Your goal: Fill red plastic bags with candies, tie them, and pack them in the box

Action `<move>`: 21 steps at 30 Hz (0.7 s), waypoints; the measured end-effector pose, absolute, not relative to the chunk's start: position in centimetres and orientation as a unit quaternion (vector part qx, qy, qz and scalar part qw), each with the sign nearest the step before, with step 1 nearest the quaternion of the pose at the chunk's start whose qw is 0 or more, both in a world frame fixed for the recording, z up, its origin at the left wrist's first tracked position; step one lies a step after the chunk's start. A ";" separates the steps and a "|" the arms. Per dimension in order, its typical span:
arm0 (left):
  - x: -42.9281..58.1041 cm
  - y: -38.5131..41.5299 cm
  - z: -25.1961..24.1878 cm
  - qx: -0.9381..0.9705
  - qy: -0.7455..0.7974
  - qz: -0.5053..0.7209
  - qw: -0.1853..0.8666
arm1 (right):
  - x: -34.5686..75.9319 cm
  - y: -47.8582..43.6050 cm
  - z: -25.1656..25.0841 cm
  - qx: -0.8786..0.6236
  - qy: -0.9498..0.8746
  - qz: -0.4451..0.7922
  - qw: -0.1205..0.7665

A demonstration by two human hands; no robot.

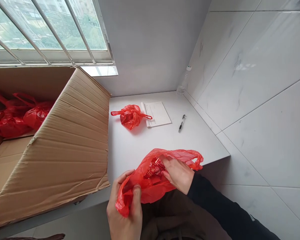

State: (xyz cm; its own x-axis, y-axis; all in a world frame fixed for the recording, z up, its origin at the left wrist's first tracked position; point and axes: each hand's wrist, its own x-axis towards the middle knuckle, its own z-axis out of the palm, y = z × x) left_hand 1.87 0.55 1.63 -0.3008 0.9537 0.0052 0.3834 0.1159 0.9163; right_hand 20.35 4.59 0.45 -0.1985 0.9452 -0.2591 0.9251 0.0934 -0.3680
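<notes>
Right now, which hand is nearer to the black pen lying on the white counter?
Right. The right hand sits below the black pen, gripping the red plastic bag; the left hand is farther.

Near the white counter's (130, 146) edge, both hands — left hand (125, 210) pinching, right hand (177, 175) gripping — hold a crumpled red plastic bag (150, 180), with a knotted red plastic bag (130, 116), white paper sheet (158, 113) and black pen (181, 123) farther back, and an open brown cardboard box (65, 146) left.

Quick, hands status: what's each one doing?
Left hand: closed, gripping the red plastic bag at its lower edge.
Right hand: closed on the same bag's upper part.
</notes>
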 end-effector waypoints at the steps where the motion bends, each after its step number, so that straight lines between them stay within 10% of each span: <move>1: 2.0 0.5 1.9 0.485 0.680 0.445 0.322 | 20.3 4.6 0.3 -0.627 -0.745 0.226 0.020; 21: 2.5 1.0 3.3 0.443 0.691 0.476 0.315 | 18.5 5.7 -2.3 -0.588 -0.777 0.215 0.070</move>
